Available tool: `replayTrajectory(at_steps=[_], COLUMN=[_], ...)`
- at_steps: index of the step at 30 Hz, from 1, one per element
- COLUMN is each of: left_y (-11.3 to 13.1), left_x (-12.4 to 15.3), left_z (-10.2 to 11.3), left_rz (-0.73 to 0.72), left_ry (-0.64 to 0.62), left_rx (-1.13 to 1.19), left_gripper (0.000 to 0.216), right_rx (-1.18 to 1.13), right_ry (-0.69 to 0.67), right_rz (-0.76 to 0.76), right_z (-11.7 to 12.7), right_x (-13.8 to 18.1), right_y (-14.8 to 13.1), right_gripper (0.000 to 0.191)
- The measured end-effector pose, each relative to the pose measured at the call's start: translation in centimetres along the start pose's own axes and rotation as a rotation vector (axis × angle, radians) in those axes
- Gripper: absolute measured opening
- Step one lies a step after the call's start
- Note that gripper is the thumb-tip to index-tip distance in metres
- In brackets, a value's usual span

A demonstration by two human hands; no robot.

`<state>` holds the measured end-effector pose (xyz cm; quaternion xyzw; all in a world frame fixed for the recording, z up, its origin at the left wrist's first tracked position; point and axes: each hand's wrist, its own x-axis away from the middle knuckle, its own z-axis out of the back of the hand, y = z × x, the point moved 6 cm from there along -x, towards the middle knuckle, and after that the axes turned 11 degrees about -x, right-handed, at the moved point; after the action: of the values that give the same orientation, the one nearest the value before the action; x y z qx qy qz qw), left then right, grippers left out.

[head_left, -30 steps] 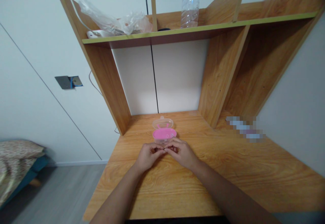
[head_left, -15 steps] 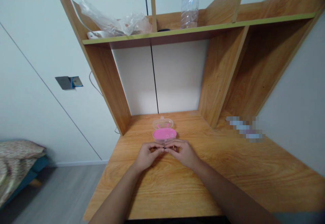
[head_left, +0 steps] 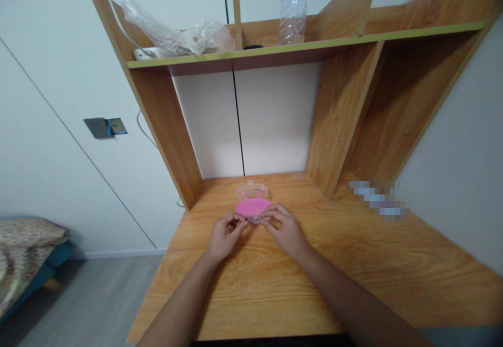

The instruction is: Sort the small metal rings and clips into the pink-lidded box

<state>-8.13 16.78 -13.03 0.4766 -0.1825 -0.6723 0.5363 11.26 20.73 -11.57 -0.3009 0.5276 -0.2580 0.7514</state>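
A small oval clear plastic box [head_left: 255,220] with a pink inner tray [head_left: 251,207] stands on the desk. Its clear lid [head_left: 251,192] is folded back behind it. At the front left of the box, my left hand [head_left: 225,236] pinches a tiny dark thing between thumb and finger; most of it is hidden. My right hand [head_left: 286,229] holds the box's right front, with the thumb low at the front and the fingers over the pink tray's edge.
The wooden desk [head_left: 314,284] has a shelf unit [head_left: 330,127] at the back. On the upper shelf are a plastic bottle [head_left: 294,14] and a crumpled clear bag [head_left: 204,38]. A blurred-out item [head_left: 377,198] lies at the right. A bed [head_left: 31,252] stands at the left.
My hands were together over a tiny dark thing in front of the box. They have parted: the left shifted slightly left, the right forward onto the box's front right.
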Motion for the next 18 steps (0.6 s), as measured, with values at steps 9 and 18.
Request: replayTrajectory(at_steps=[9, 18], left_y=[-0.1, -0.1], left_x=[-0.2, -0.3], left_z=[1.4, 1.8], left_rz=[-0.101, -0.074], left_ry=[0.166, 0.215], left_rx=[-0.312, -0.338], left_gripper=[0.012, 0.014], right_rx=[0.058, -0.033], right_ry=[-0.071, -0.144], right_rz=[-0.124, -0.136], right_z=[-0.3, -0.8], right_x=[0.2, 0.3], right_y=[4.9, 4.2], right_gripper=[0.064, 0.062])
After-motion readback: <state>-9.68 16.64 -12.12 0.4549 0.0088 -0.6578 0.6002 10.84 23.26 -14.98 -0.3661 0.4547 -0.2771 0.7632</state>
